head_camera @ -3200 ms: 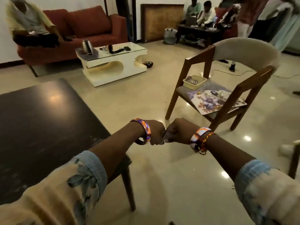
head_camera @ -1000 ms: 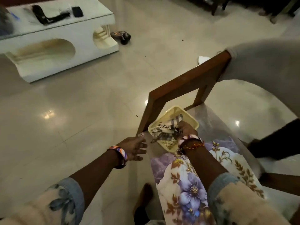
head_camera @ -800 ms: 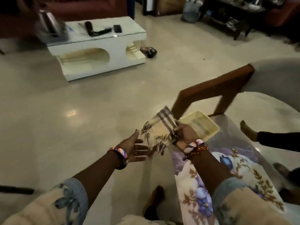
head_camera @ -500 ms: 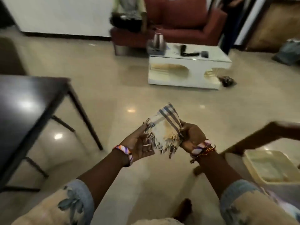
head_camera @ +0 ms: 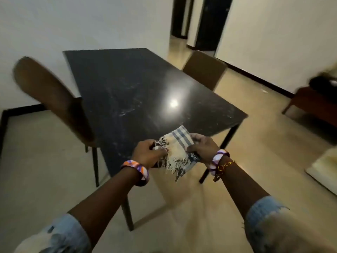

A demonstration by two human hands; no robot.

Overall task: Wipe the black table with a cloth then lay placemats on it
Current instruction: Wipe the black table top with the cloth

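Note:
A cream cloth (head_camera: pixel 176 151) with grey-blue stripes and a frayed fringe hangs between my two hands above the near corner of the black table (head_camera: pixel 131 92). My left hand (head_camera: pixel 146 155) grips its left, fringed edge with curled fingers. My right hand (head_camera: pixel 202 147) pinches the folded striped end on the right. The glossy dark tabletop stretches away from me, bare, with a lamp's reflection near its right side. No placemats show in this view.
A brown chair back (head_camera: pixel 52 99) stands blurred at the table's left side. Another brown chair (head_camera: pixel 205 73) sits at the far right side. A red-brown seat (head_camera: pixel 313 105) lies at the right edge. A doorway (head_camera: pixel 198 22) opens behind the table.
I took the cloth from the yellow basket on the chair with my right hand, my left hand joined it, and I turned left until the black table lay in front of me.

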